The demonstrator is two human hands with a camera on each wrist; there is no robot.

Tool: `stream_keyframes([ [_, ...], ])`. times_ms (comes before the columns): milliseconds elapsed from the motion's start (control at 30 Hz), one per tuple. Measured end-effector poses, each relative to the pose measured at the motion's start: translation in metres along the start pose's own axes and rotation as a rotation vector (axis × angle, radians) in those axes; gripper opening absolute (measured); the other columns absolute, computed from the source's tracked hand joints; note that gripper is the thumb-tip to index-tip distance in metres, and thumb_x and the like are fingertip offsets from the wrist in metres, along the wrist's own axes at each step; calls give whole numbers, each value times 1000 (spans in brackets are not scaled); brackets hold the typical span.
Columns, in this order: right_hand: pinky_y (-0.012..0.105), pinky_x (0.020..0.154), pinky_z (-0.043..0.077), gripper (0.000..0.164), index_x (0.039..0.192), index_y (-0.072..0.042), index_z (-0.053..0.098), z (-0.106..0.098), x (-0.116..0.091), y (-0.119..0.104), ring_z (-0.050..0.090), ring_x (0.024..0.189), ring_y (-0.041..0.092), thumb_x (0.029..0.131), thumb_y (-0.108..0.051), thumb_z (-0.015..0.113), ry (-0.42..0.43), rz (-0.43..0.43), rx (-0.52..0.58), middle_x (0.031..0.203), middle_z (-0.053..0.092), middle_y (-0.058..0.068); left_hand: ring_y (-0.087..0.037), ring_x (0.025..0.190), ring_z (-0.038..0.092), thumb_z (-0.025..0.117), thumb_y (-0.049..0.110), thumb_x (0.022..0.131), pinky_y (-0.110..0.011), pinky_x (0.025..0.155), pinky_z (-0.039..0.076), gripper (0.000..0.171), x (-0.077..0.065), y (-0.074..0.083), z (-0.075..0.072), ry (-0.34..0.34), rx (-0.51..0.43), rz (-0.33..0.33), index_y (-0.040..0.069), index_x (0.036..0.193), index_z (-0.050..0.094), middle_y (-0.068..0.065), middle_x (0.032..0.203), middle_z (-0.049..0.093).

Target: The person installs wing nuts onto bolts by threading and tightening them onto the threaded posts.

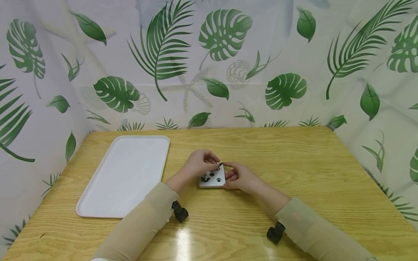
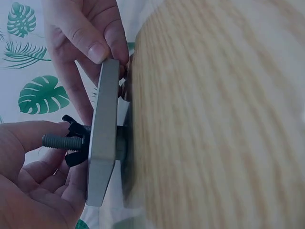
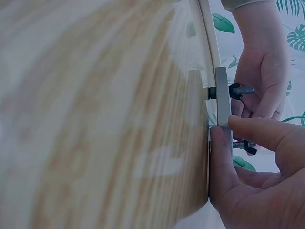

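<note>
A small light-grey square plate (image 1: pixel 211 184) with round holes sits on the table, raised a little by bolt heads underneath. Two bolts stand up through it, each carrying a black wing nut. My left hand (image 1: pixel 199 163) reaches over the plate and pinches the far wing nut (image 3: pixel 249 148); its fingertips partly hide that nut in the head view. The nearer wing nut (image 2: pixel 76 157) sits low on its threaded bolt (image 2: pixel 59 142), close to the plate. At the plate's right edge, my right hand (image 1: pixel 243 177) grips the plate between thumb and fingers.
A white rectangular tray (image 1: pixel 122 177) lies on the wooden table (image 1: pixel 294 152) to the left. Behind and at both sides hangs a leaf-printed cloth (image 1: pixel 241 105). A black camera (image 1: pixel 179 211) is strapped at the left wrist, another black camera (image 1: pixel 275 232) at the right.
</note>
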State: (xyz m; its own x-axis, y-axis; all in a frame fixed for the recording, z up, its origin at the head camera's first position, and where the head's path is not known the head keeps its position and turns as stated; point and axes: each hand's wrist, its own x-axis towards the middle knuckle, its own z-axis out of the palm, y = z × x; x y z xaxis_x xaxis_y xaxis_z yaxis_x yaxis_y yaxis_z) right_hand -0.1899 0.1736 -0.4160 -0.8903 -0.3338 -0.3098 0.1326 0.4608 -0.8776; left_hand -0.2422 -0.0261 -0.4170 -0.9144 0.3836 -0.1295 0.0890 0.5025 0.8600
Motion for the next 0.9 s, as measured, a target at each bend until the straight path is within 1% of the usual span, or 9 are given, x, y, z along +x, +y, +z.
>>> stream_keyframes([
  [167, 25, 82, 58, 82, 162, 5, 34, 0, 1, -1, 71, 99, 16, 92, 3, 77, 4, 8, 0, 120, 68, 23, -19, 96, 72, 71, 3, 100, -30, 86, 60, 15, -1, 0, -1, 12, 20, 12, 3, 111, 80, -14, 109, 79],
  [267, 25, 82, 58, 82, 162, 5, 34, 0, 0, -1, 71, 100, 17, 92, 4, 77, 5, 8, -1, 120, 67, 23, -19, 98, 72, 69, 3, 101, -30, 87, 59, 15, -1, 0, -1, 21, 44, 23, 4, 112, 80, -13, 109, 79],
  [400, 26, 83, 58, 81, 162, 4, 34, 0, -1, -2, 72, 102, 19, 93, 3, 77, 4, 7, -9, 122, 67, 23, -17, 93, 67, 69, 9, 100, -28, 82, 57, 16, -2, 3, 0, 23, 63, 21, 5, 113, 79, -11, 106, 76],
  [567, 28, 86, 59, 81, 162, 4, 34, -1, -2, -2, 73, 105, 21, 94, 2, 76, -2, -6, -22, 123, 67, 24, -15, 86, 64, 79, 23, 97, -24, 73, 52, 20, -3, 7, 0, 10, 82, 15, 8, 111, 78, -7, 100, 73],
  [633, 28, 86, 59, 81, 162, 4, 34, -2, -1, -1, 73, 105, 21, 94, 2, 76, -4, -9, -23, 123, 67, 24, -15, 84, 63, 81, 25, 95, -23, 70, 50, 21, -4, 7, 1, 13, 100, 19, 8, 108, 78, -6, 97, 72],
  [733, 28, 86, 59, 80, 162, 5, 34, -2, -1, -1, 73, 104, 20, 94, 2, 76, -6, -11, -25, 122, 68, 24, -14, 82, 62, 83, 23, 94, -22, 70, 49, 19, -3, 7, 2, 21, 119, 27, 8, 106, 78, -6, 95, 72],
  [800, 28, 85, 59, 80, 162, 5, 34, -1, -1, 0, 73, 103, 19, 93, 2, 77, -3, -9, -26, 122, 69, 24, -14, 85, 63, 82, 19, 94, -23, 73, 52, 18, -3, 7, 3, 20, 117, 25, 7, 106, 78, -7, 97, 74],
  [900, 28, 84, 59, 81, 162, 6, 34, -1, -1, 0, 73, 100, 18, 93, 3, 77, -1, -6, -19, 120, 68, 23, -16, 90, 67, 79, 12, 94, -27, 80, 56, 18, -2, 5, 2, 9, 85, 12, 5, 111, 77, -9, 102, 75],
])
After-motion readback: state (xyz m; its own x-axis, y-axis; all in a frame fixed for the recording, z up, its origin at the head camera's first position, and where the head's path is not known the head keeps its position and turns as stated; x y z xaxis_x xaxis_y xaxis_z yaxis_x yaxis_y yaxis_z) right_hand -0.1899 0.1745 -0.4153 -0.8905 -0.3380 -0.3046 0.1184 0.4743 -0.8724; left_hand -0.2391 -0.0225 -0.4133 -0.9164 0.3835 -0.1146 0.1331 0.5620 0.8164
